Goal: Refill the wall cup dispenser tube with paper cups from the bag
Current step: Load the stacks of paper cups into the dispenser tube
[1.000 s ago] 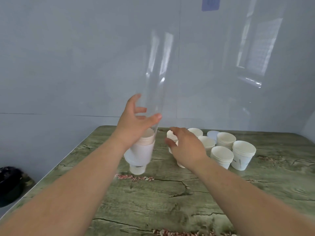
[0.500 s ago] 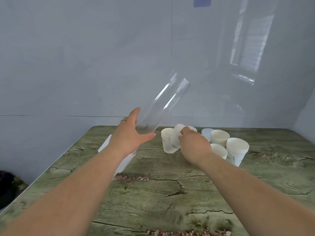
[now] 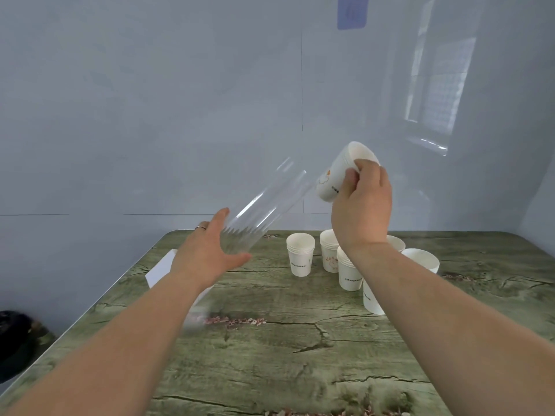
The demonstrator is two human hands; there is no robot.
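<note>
My left hand [image 3: 207, 253] grips the clear dispenser tube [image 3: 264, 205] near its lower end. The tube is tilted, with its open mouth up and to the right. Its white base [image 3: 162, 268] shows behind my left wrist. My right hand [image 3: 362, 208] holds a short stack of white paper cups [image 3: 336, 175], bottom end pointing at the tube's mouth, just outside it. Several more stacks of paper cups [image 3: 300, 255] stand on the table behind my right forearm.
The green wood-grain table [image 3: 285, 340] has its left edge close to my left arm, with a dark object [image 3: 15, 331] on the floor beyond it. A pale glossy wall [image 3: 150, 100] stands right behind the table. No bag is in view.
My right hand lifted a stack of cups from the table up to the tube's mouth. The tube went from upright to tilted right and has dropped a little.
</note>
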